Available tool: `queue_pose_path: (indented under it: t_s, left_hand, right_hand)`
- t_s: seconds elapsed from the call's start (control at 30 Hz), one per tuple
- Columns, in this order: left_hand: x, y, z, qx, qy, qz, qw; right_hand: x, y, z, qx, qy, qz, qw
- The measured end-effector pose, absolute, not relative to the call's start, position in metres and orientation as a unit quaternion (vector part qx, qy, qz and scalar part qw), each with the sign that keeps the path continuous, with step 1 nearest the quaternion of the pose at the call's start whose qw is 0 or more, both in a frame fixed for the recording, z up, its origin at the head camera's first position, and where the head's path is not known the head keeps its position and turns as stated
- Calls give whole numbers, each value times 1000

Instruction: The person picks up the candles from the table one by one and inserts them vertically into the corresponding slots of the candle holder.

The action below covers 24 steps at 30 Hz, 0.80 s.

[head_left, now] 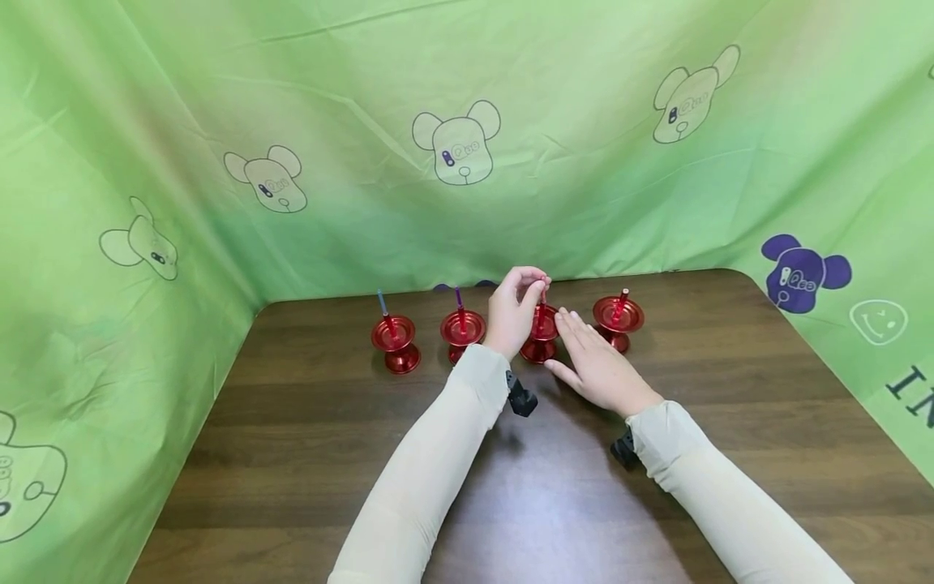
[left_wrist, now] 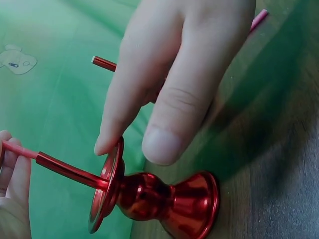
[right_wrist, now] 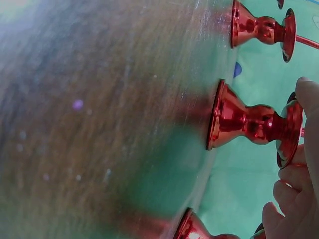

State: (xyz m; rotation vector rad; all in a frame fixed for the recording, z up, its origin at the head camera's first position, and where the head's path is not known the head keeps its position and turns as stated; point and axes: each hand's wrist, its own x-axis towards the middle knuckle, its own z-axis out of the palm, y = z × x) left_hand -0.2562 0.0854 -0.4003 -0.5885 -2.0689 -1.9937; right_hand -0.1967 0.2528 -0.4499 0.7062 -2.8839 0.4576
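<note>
My left hand (head_left: 512, 312) pinches a thin pink candle (left_wrist: 21, 150) at the top of the red metallic tube (left_wrist: 70, 170), which rises from the dish of a red candlestick (left_wrist: 144, 196). The candle's lower end runs into the tube. Low on the right, my right hand (head_left: 600, 371) reaches toward the same candlestick with its fingers straight. A fingertip touches the dish rim in the left wrist view, while the thumb stands apart from the other fingers. In the right wrist view, this candlestick (right_wrist: 249, 122) stands upright, partly covered by fingers.
Left of my hands stand a candlestick with a blue candle (head_left: 383, 303) and one with a purple candle (head_left: 459, 298). Another candlestick (head_left: 619, 315) on the right bears a pale-tipped red tube. A pink stick (left_wrist: 259, 20) shows behind my right hand. Green cloth (head_left: 365, 227) borders the wooden table (head_left: 306, 454).
</note>
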Motion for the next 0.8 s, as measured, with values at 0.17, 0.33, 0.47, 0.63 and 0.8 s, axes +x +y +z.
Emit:
queue_pose_path:
  t_s: [0.17,0.33,0.47,0.63,0.8]
  left_hand:
    - [-256,85,-401,-201,-720,-656,108]
    - [-257,86,-403,-196,-723,-653,112]
    - [-258,87,-404,-203,-727,-645,119]
    - [-260,88,-406,-224,-736,-628,121]
    - [-258,89,-410,-221,-742,-621,123]
  right_hand:
    - [-197,253,-449,235,-958,152,69]
    - [-198,252,-449,236,-957,155,70]
    - [-199,252,-448,237,-956,158,72]
    - [-198,253,-449,235,-957,156,73]
    - [-198,253,-452,238,-956,157,77]
